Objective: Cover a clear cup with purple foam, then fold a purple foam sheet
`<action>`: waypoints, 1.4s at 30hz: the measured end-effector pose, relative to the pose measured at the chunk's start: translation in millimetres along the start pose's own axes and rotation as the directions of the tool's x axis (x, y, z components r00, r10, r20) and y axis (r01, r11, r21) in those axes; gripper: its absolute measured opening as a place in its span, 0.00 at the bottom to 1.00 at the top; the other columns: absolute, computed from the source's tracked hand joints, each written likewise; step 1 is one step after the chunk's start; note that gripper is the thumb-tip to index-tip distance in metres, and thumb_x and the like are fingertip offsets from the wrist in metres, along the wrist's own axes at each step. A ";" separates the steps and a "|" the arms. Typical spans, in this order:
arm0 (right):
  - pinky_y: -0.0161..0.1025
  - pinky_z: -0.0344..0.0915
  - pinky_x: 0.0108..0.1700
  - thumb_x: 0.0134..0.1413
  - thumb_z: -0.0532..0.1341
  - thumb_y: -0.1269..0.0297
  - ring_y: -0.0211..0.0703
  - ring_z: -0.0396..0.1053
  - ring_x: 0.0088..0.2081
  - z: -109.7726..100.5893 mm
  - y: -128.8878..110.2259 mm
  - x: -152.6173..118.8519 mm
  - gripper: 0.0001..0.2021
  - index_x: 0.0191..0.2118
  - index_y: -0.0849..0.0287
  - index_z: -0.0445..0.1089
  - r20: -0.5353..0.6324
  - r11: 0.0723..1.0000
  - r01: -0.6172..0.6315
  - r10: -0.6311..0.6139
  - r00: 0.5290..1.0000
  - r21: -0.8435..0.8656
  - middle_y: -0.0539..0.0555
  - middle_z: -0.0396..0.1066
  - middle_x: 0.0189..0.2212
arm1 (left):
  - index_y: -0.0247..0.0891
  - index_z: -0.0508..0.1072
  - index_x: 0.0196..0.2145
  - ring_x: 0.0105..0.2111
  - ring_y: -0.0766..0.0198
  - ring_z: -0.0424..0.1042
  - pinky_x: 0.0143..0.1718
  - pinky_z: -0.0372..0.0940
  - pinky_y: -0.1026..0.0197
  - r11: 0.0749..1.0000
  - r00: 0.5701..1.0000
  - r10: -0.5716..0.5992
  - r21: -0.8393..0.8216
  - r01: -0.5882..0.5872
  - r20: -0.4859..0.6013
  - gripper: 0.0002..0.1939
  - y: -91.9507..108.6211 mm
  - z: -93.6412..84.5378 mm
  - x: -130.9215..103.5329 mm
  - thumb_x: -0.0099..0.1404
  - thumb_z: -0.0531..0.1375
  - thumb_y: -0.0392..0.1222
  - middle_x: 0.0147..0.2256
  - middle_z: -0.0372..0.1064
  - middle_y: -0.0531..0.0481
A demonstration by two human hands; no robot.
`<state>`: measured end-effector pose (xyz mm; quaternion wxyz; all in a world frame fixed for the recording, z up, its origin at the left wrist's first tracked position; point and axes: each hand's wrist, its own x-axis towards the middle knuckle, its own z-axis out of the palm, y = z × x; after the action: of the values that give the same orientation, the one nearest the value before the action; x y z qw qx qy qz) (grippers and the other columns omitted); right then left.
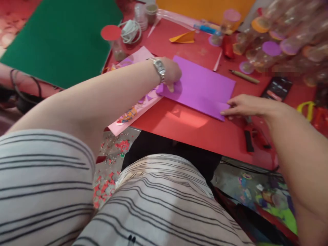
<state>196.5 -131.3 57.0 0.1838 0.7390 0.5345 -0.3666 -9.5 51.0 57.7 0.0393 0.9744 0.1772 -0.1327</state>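
Note:
A purple sheet [202, 87] lies on the red table, with a narrow folded strip along its near edge. My left hand [172, 73], below a wristwatch, is at the sheet's left end with its fingers bent onto it. At the right near corner, my right hand [239, 106] grips the sheet between thumb and fingers. Under the left end lies a pink sheet [151, 102] with purple scraps and small coloured pieces on it.
Scissors [248, 136] lie to the right, near a phone [276, 88] and a pen [244, 76]. Clear tubes with coloured lids [271, 49] crowd the back right. A green sheet [61, 41] is at left, a folded orange piece [183, 37] behind.

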 end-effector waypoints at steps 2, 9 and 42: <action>0.39 0.61 0.33 0.52 0.60 0.52 0.40 0.66 0.25 -1.4 3.9 3.6 0.16 0.22 0.58 0.69 0.000 1.000 0.010 -0.010 1.000 0.016 0.56 0.73 0.23 | 0.27 0.77 0.46 0.45 0.45 0.75 0.47 0.68 0.40 0.994 0.995 0.005 0.109 -0.016 0.097 0.18 5.1 -4.3 -2.2 0.60 0.68 0.38 0.44 0.77 0.32; 0.37 0.59 0.30 0.50 0.63 0.51 0.41 0.68 0.27 1.7 19.0 16.0 0.14 0.23 0.56 0.72 -0.027 1.000 0.017 -0.017 0.999 0.020 0.51 0.72 0.21 | 0.41 0.52 0.69 0.46 0.50 0.75 0.45 0.68 0.48 0.928 0.978 0.163 0.315 -0.198 0.132 0.31 42.4 -13.4 -22.5 0.71 0.41 0.28 0.58 0.64 0.33; 0.39 0.63 0.31 0.50 0.65 0.49 0.45 0.72 0.30 5.3 30.2 26.2 0.15 0.26 0.56 0.76 -0.099 0.996 0.087 -0.083 0.992 0.029 0.52 0.74 0.22 | 0.64 0.50 0.68 0.39 0.51 0.71 0.37 0.65 0.48 0.901 0.942 0.252 0.301 -0.312 0.223 0.32 62.6 5.3 -21.0 0.70 0.39 0.39 0.55 0.68 0.45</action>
<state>226.8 -128.6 30.6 0.1297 0.7354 0.5677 -0.3464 -7.4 -15.2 60.3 -0.0906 0.9665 0.0047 -0.2402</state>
